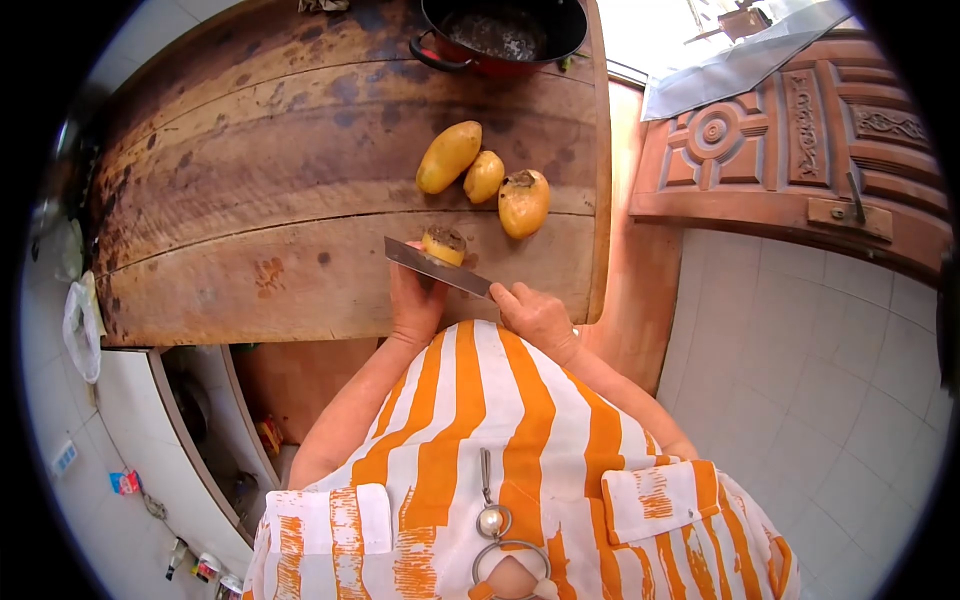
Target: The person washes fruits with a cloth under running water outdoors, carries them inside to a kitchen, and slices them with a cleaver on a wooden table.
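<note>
My right hand [535,318] is closed round the handle of a knife [436,268], whose broad blade points left above the wooden table's near edge. Against the far side of the blade is a yellow potato piece [444,246] with a dark brown patch on top. My left hand [415,298] is at the near side of the blade, its fingers partly hidden behind it, so its grip cannot be made out. Beyond the knife lie a long potato [449,157], a small potato [484,177] and a potato with a dark damaged end [524,205].
A black and red pot [505,38] stands at the far edge of the wooden table [230,180]. A carved wooden door [770,150] is on the right, above a tiled floor. A plastic bag [82,330] hangs at the left, near an open cabinet.
</note>
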